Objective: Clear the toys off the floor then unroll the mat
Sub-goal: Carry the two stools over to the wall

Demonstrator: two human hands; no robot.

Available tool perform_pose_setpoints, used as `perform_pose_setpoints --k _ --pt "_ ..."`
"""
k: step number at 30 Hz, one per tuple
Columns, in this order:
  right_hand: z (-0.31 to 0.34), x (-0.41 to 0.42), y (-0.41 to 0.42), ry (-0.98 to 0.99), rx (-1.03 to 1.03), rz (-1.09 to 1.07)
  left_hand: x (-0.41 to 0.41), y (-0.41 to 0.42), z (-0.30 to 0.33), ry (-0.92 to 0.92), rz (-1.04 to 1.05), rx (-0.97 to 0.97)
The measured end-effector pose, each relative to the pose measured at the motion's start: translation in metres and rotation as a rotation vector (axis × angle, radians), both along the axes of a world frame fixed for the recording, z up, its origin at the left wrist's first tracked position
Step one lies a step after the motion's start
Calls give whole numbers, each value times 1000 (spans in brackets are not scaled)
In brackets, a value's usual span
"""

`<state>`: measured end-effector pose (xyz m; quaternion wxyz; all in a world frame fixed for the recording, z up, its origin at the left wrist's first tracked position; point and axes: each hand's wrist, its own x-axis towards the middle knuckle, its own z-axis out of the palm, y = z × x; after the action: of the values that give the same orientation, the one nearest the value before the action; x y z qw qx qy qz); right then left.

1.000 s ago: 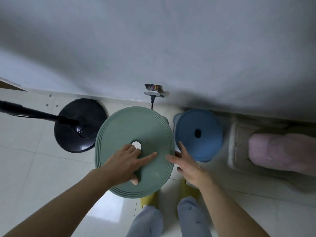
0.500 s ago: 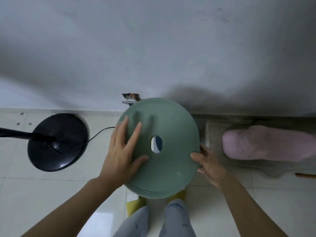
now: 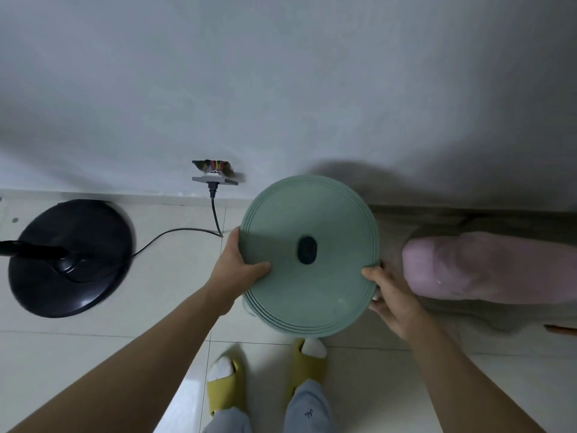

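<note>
A round green stool point(image 3: 312, 276) with a dark oval hole in its seat is held in front of me near the wall. My left hand point(image 3: 237, 267) grips its left rim with the thumb on top. My right hand point(image 3: 390, 295) grips its right rim from the side and below. The blue stool seen earlier is hidden, apparently under the green one. A rolled pink mat point(image 3: 487, 267) lies on the floor to the right, along the wall.
A black round fan base point(image 3: 71, 254) with its pole stands on the tiles at left. Its cable point(image 3: 175, 234) runs to a wall socket point(image 3: 214, 179). My feet in yellow slippers point(image 3: 223, 385) stand below the stool. A greyish cloth point(image 3: 452, 310) lies under the pink roll.
The green stool went from beside the blue stool to the right, over where the blue one stood. Both hands shifted from its top to its rims.
</note>
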<state>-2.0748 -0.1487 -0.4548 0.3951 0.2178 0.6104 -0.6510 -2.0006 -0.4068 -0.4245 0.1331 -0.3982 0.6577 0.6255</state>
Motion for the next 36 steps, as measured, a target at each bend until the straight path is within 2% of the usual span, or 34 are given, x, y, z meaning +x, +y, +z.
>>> perform_pose_setpoints --k 8,18,22,36 --pt "-46 -20 -10 -33 31 -118 -34 14 -46 -49 -44 -14" --pt "-72 -46 -33 16 61 68 -35 11 -90 -118 111 124" --pt "-86 -44 -30 50 66 8 -40 15 -108 -114 60 109" --pt "-118 -40 -20 50 142 1 -39 24 -140 -182 37 110"
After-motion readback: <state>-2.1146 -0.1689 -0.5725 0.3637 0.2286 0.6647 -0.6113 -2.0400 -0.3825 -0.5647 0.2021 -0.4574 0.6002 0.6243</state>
